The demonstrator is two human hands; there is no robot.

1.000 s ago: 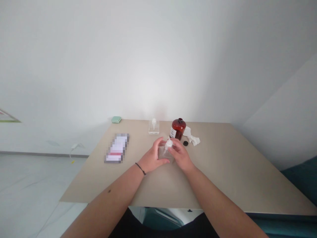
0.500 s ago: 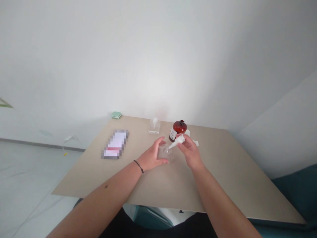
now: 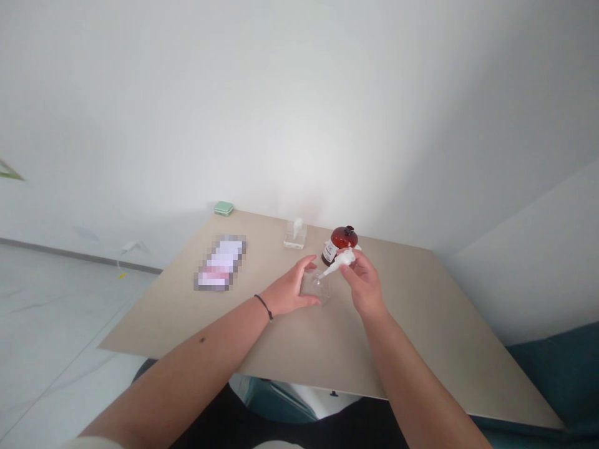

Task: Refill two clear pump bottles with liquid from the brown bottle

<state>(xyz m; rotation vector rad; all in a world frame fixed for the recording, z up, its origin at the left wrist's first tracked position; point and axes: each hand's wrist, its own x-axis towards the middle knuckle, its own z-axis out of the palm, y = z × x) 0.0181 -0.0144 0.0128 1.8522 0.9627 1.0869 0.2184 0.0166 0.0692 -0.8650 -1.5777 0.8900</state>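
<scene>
The left hand grips a clear square container on the table, while the right hand pinches a white tapered insert, its tip slanted at the container's top, contact unclear. This looks like handling the insert at the opening, calling for a steady container and careful tip alignment. Beyond stand a brown bottle and another clear container.

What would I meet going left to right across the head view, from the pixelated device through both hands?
Pixelated phone-like device, left hand, near clear container, white tapered piece, right hand.
</scene>
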